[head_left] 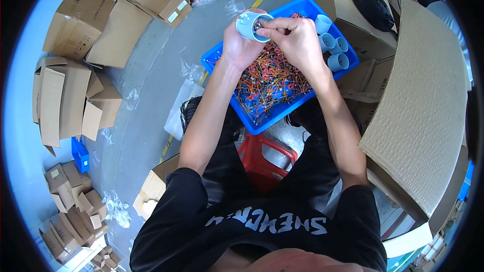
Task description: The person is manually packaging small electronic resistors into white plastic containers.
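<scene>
My left hand (238, 40) grips a pale blue cup-shaped plastic housing (249, 24), its open end facing up at me. My right hand (295, 38) is pinched at the housing's mouth, fingertips on a small part inside it. Both hands hover over a blue plastic bin (218, 55) full of small parts with orange and red wires (269, 83). Several more pale blue housings (333, 48) stand in the bin's right end.
The bin rests on my knees above a red stool (264, 158). Flattened and open cardboard boxes (75, 90) litter the grey floor to the left. A large cardboard sheet (423, 100) and boxes, one with a black pouch (373, 5), stand at right.
</scene>
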Tool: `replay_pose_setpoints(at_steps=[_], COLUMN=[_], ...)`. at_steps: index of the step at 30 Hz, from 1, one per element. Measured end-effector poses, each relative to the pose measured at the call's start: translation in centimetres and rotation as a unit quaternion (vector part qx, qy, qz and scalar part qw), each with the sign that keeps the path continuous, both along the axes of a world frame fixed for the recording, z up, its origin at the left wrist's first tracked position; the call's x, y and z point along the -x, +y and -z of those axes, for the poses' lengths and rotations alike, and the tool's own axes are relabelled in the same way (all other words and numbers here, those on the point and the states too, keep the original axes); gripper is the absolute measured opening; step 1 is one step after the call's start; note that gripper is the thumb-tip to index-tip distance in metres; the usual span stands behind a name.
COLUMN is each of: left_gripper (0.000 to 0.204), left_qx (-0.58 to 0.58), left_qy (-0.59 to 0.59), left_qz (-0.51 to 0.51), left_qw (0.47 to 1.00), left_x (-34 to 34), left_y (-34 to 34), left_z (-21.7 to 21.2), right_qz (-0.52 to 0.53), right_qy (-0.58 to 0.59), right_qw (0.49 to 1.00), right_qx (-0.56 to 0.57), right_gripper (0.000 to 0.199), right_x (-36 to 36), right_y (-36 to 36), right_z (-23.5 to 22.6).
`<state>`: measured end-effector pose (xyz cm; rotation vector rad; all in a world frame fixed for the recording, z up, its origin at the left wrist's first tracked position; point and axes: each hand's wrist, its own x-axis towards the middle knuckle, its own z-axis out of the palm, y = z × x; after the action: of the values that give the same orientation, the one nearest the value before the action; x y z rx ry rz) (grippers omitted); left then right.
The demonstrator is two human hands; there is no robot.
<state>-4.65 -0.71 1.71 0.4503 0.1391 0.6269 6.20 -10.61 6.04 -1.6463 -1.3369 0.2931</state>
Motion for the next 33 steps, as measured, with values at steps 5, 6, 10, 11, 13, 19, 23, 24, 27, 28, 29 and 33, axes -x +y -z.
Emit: replay_pose_setpoints(at_steps=[5,6,10,11,13,19,23,24,27,28,29,33], left_gripper=[0.033,0.032,0.032,0.031,0.031,0.032,0.035,0.036,0.038,0.039,0.039,0.037], left_qx=[-0.028,-0.013,0.032,0.046,0.059,0.022,-0.026,-0.037,-0.074,-0.092,-0.091,-0.152], left_qy=[0.031,0.029,0.013,0.0,-0.012,0.007,0.033,0.04,0.085,0.109,0.109,0.088], left_qz=[0.014,0.001,-0.02,-0.018,-0.017,0.012,0.023,0.019,0.006,-0.001,-0.002,0.015], left_qw=[0.999,1.0,0.999,0.999,0.998,1.0,0.999,0.998,0.994,0.99,0.99,0.984], left_x=[-0.2,-0.2,-0.4,-0.4,-0.4,0.0,0.3,0.3,0.2,0.3,0.4,0.6], left_y=[-0.1,-0.3,-0.5,-0.5,-0.4,0.4,0.6,0.5,0.3,0.3,0.4,1.1], left_z=[0.3,0.4,0.3,0.2,0.1,0.3,0.1,-0.2,-0.9,-1.0,-0.8,-0.1], right_qz=[-0.01,-0.003,0.011,0.013,0.014,0.045,0.034,0.026,0.016,0.011,0.01,0.014], right_qy=[0.032,0.02,-0.013,-0.023,-0.032,-0.115,-0.098,-0.083,-0.087,-0.087,-0.087,-0.113], right_qw=[0.999,1.0,1.0,0.999,0.999,0.992,0.994,0.995,0.995,0.994,0.994,0.991], right_qx=[0.013,0.004,-0.018,-0.024,-0.031,-0.016,-0.033,-0.04,-0.054,-0.062,-0.062,-0.075], right_gripper=[0.017,0.017,0.015,0.014,0.013,0.009,0.008,0.008,0.008,0.008,0.008,0.007], right_x=[-0.3,-0.1,0.2,0.3,0.5,1.1,1.0,0.9,0.6,0.6,0.7,1.0], right_y=[-0.2,-0.2,0.0,0.0,0.1,-0.2,-0.4,-0.4,-0.6,-0.6,-0.6,-0.5], right_z=[0.2,0.2,0.2,0.3,0.2,0.1,0.2,0.2,0.7,0.8,0.8,0.8])
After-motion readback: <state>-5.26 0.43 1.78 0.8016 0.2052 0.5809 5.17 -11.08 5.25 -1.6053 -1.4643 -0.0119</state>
